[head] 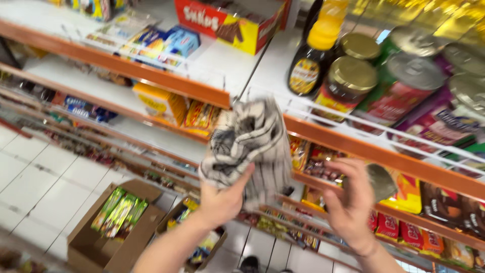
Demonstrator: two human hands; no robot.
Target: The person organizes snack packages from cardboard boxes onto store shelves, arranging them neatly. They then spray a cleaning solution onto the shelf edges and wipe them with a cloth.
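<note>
The left hand (222, 199) has its fingers clamped on the lower end of a bunched striped cloth (250, 141), long axis upright before the orange shelf edge (353, 146), while the right hand (348, 202), fingers apart and empty, hangs just beside it.

Shop aisle, seen tilted; tiered white shelves (222, 60) with orange front edges (166, 83) ran from upper left to lower right; white tiled floor (35, 172) lay at lower left; an open cardboard box (88, 240) of green packets stood on the floor near the lowest shelf's edge; lighting was bright and even.
</note>
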